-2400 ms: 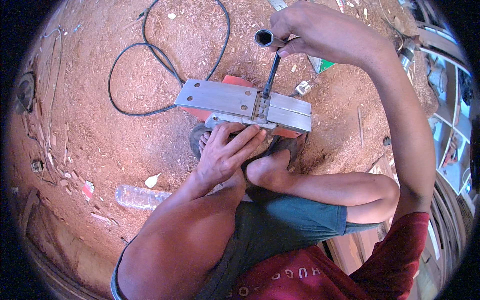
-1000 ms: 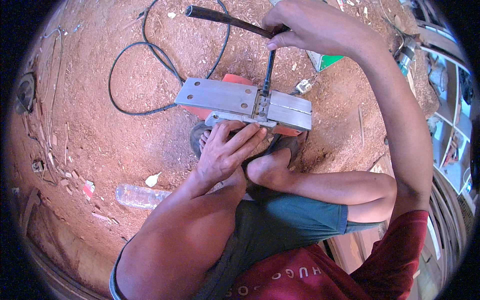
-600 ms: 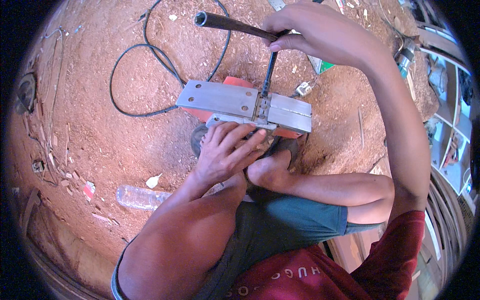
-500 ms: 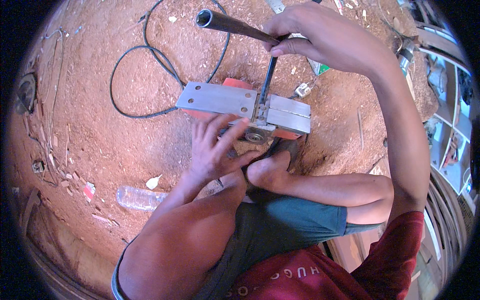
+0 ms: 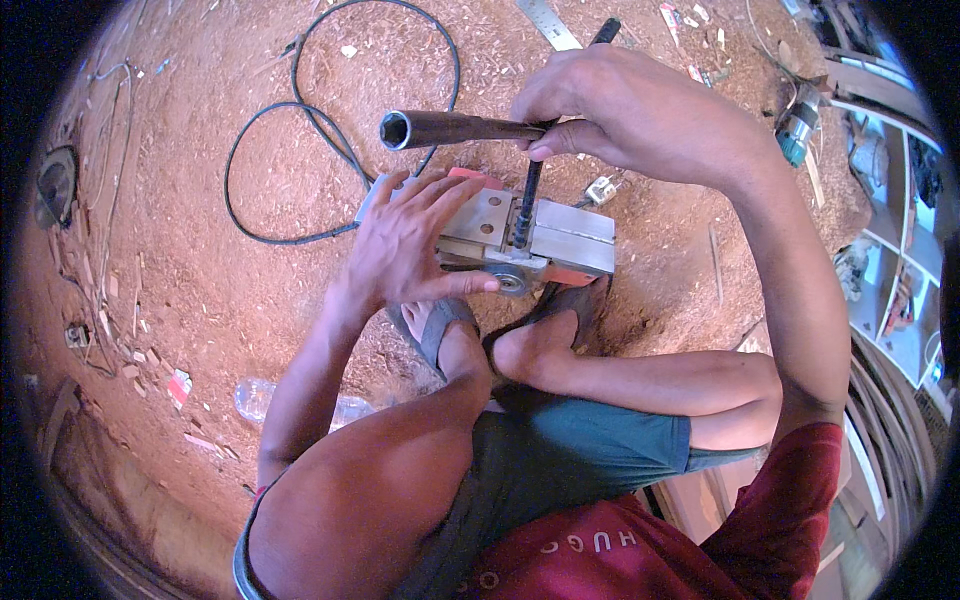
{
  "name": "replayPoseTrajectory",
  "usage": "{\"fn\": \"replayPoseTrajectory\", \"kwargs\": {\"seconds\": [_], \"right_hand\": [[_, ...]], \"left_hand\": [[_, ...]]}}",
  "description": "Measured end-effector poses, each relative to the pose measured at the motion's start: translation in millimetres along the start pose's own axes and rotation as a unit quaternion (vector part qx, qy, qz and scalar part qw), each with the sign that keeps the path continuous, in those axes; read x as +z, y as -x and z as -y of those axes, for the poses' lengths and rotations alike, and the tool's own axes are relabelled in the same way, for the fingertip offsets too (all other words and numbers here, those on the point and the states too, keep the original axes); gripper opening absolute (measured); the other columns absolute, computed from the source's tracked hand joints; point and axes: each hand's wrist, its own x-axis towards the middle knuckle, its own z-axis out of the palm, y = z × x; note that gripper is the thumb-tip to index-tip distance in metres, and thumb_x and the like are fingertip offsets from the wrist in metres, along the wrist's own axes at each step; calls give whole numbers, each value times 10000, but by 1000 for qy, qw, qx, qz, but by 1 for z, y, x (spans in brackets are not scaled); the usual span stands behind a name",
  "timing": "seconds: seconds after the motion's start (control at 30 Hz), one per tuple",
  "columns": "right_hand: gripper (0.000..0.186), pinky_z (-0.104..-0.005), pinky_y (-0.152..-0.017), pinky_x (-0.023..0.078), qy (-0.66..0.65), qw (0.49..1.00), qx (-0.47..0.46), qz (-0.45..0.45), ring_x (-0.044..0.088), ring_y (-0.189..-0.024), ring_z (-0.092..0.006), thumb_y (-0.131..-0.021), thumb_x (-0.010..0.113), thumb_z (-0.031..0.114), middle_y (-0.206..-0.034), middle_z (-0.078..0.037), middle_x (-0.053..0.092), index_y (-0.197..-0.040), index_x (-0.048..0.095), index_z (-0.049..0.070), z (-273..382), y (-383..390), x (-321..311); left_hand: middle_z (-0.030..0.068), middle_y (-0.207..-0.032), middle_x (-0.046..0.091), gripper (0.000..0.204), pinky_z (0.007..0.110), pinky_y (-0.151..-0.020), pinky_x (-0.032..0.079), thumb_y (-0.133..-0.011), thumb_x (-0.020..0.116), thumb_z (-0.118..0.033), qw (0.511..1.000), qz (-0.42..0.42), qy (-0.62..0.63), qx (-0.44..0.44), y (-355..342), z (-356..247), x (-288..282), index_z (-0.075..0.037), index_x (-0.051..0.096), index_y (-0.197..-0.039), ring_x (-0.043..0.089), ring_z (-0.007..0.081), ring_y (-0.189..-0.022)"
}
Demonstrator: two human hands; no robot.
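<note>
An upturned red electric planer [image 5: 565,275] with two silver sole plates [image 5: 573,240] rests by my feet. My left hand [image 5: 405,240] grips its left half, fingers over the plate and thumb beside a round metal part [image 5: 508,281] on the near side. My right hand [image 5: 600,110] is closed around dark socket wrenches at their crossing: an upright bar [image 5: 529,196] standing in the slot between the plates, and a crosswise one [image 5: 450,130] with its hollow hexagonal end pointing left.
Looped black cable [image 5: 230,170], a plug [image 5: 600,188], a metal rule [image 5: 545,22] and a plastic bottle [image 5: 256,399] lie on the sawdust-strewn floor [image 5: 180,260]. A teal drill [image 5: 797,130] and white shelving [image 5: 890,290] are at the right, stacked boards [image 5: 885,435] at lower right.
My left hand has moved up and leftward from the planer's near edge onto its left plate. My right hand and the wrenches have come lower and slightly toward me.
</note>
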Motion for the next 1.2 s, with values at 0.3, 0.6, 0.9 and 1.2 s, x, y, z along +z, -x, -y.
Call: {"fn": "replayPoseTrajectory", "kwargs": {"seconds": [0.3, 0.6, 0.9, 1.2], "right_hand": [[208, -458, -892, 523, -1, 1000, 23, 11, 685, -996, -354, -889, 746, 144, -993, -145, 716, -1046, 730, 8, 0, -1, 0], [228, -448, -896, 518, -29, 998, 33, 55, 672, -1000, -344, -883, 766, 178, -981, -139, 708, -1040, 742, 15, -7, -5, -3], [285, -446, -873, 528, 7, 1000, 1, -10, 693, -974, -331, -901, 763, 255, -970, -139, 725, -1042, 755, 8, -10, -3, 2], [300, -444, -827, 548, 16, 999, 28, -35, 720, -941, -346, -893, 767, 262, -967, -155, 744, -1055, 750, 11, -7, -4, 5]], "left_hand": [[168, -1430, 606, 1078, 515, -1112, 372, -681, 750, -801, 999, 18, 32, 11, -9, 4, 3, -83, 556, -1461, 556, 345, -1343], [165, -1389, 621, 1049, 501, -1100, 408, -671, 770, -781, 999, 21, 43, -5, -10, 3, 3, -109, 564, -1449, 592, 361, -1290], [157, -1356, 638, 1008, 498, -1098, 407, -666, 782, -764, 999, -3, 39, 5, -9, 3, 6, -142, 576, -1432, 600, 362, -1272], [130, -1326, 651, 963, 481, -1062, 414, -661, 799, -739, 999, -5, 50, 1, -11, 0, 2, -159, 584, -1399, 615, 346, -1243]]}}
